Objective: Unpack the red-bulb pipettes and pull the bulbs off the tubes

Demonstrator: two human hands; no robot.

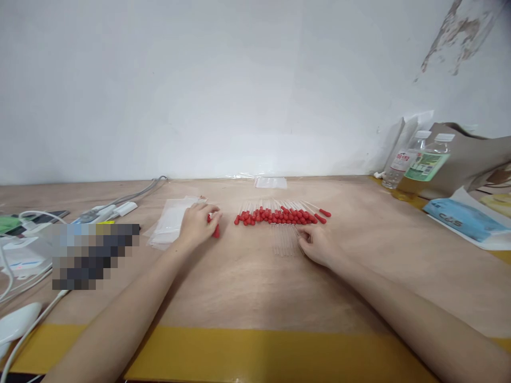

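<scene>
A row of several glass droppers with red rubber bulbs (279,215) lies across the middle of the wooden table (247,282). Just in front of it lie several clear glass tubes without bulbs (284,239). My left hand (197,224) is closed around a red bulb piece (216,230), resting on the table beside a stack of clear plastic bags (170,226). My right hand (317,244) rests on the table with its fingertips pinched at the right edge of the bare glass tubes.
Cables, a power strip (107,211) and small devices crowd the left side. A small clear bag (270,182) lies by the wall. Two plastic bottles (415,159), a brown paper bag (471,159) and a blue packet (465,219) stand at the right.
</scene>
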